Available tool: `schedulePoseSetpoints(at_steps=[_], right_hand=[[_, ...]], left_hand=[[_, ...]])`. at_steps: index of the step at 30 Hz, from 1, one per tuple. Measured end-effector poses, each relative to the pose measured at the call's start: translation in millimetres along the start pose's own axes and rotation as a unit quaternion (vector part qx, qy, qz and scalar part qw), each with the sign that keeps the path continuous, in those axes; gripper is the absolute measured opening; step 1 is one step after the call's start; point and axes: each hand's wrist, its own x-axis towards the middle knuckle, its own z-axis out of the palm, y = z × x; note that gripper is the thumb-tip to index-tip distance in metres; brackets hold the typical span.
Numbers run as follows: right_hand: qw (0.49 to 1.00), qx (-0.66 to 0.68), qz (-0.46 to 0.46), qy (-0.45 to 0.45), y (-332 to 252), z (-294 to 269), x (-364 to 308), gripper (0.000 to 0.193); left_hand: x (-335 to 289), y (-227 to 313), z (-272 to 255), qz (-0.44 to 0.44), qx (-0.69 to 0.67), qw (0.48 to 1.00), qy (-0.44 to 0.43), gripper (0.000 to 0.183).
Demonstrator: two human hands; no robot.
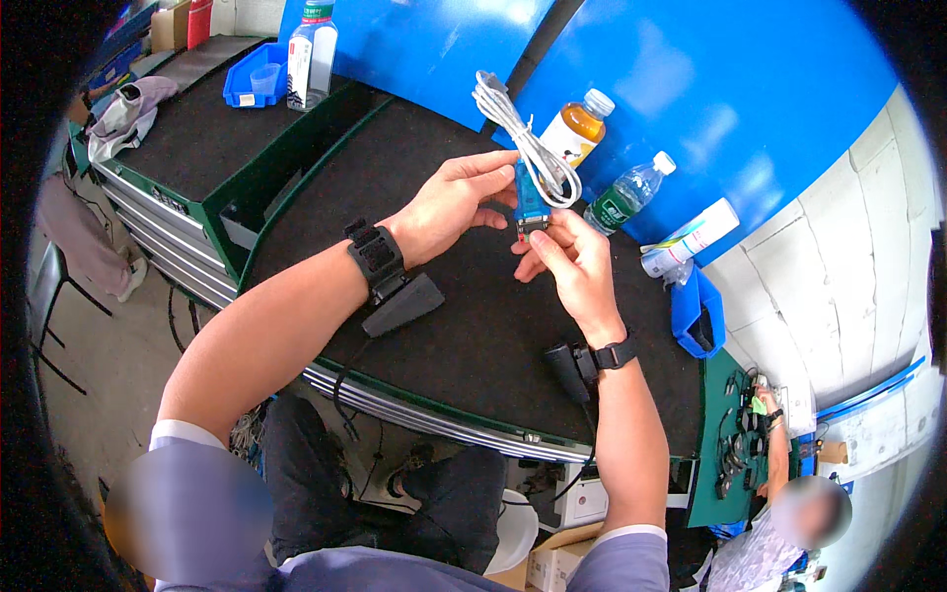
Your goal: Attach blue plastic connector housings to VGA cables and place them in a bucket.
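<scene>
A serial adapter cable with a translucent blue connector (532, 202) is held up over the dark worktop. Its grey-white cord (528, 138) is bundled in a coil above the connector. My left hand (456, 202) pinches the connector's upper left side between thumb and fingers. Lower down, my right hand (572, 259) grips the metal plug end, its thumb and fingertips closed there. Each wrist wears a black strap with a dark box-shaped device attached. Right behind the coil stand a bottle of amber drink (575, 133) and a clear bottle with a green label (627, 195).
A blue panel (671, 89) rises behind the black-matted worktop (444, 345). Farther right are a white spray can (691, 237) and a blue bin (697, 314). Another blue bin (247, 77) and a bottle (312, 59) stand back left. Another person (769, 533) works at the lower right.
</scene>
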Motion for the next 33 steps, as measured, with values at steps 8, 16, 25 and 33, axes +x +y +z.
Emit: schedulePoseSetpoints(at_steps=[8, 16, 25, 33], right_hand=[[1.000, 0.016, 0.001, 0.013, -1.7, 1.2, 0.1, 0.027], [1.000, 0.024, -0.013, 0.011, -2.7, 2.6, -1.2, 0.034], [1.000, 0.019, -0.008, 0.017, -1.8, 1.4, -1.9, 0.035], [0.998, 0.014, -0.020, 0.049, -7.6, 9.8, -1.4, 0.035]], left_hand=[[1.4, -1.1, -2.7, 0.012, -0.020, 1.000, -0.012, 0.036], [1.1, -0.3, -2.2, 0.006, -0.033, 0.999, -0.021, 0.036], [0.1, 1.3, 0.6, 0.004, -0.032, 0.999, -0.022, 0.036], [-1.3, 0.8, -2.3, 0.009, -0.018, 1.000, -0.014, 0.033]])
